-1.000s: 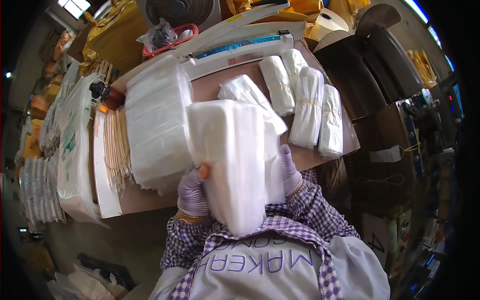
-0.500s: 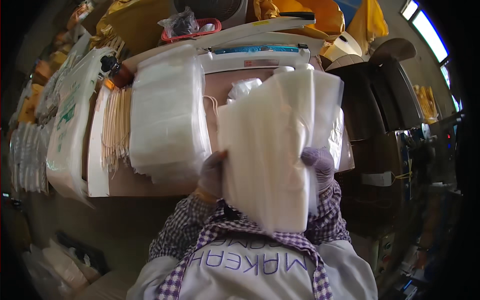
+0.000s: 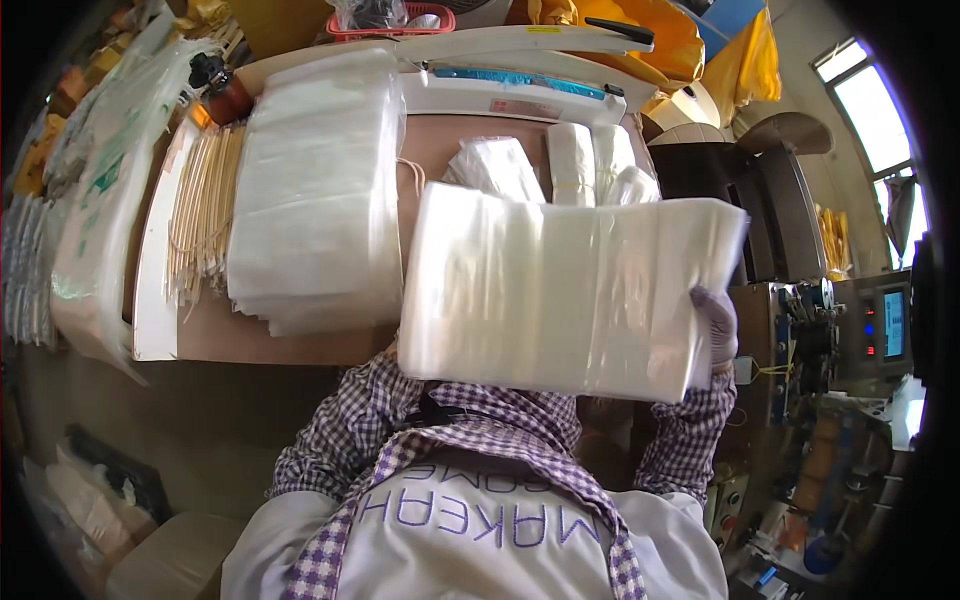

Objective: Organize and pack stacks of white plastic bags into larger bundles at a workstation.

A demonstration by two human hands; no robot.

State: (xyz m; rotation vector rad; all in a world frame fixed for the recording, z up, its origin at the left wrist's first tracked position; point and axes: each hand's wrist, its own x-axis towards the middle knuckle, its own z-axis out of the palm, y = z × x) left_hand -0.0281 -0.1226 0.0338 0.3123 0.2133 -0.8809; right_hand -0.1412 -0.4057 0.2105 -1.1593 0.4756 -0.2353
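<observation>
A stack of clear plastic bags (image 3: 560, 300) is held up in front of my chest, spread out wide and glossy. My right hand (image 3: 717, 325), in a thin purplish glove, grips its right edge with the fingers partly behind it. The stack hides my left hand; only the checked left sleeve shows, reaching up to the lower left corner. On the table beyond lie rolled bundles of clear bags (image 3: 572, 165) and a crumpled clear bag bundle (image 3: 495, 168). To the left rests a thick pile of larger clear bags (image 3: 315, 190).
A long-armed bag sealer (image 3: 520, 95) stands along the back of the table (image 3: 290, 347). Thin sticks or ties (image 3: 205, 210) lie left of the pile, near a dark-capped bottle (image 3: 222, 92). A red basket (image 3: 395, 25) is behind. Machinery with a lit screen (image 3: 893, 322) stands at right.
The bag stack has turned from upright to lying wide and moved right. My right hand has moved right with it. My left hand has gone out of sight behind the stack.
</observation>
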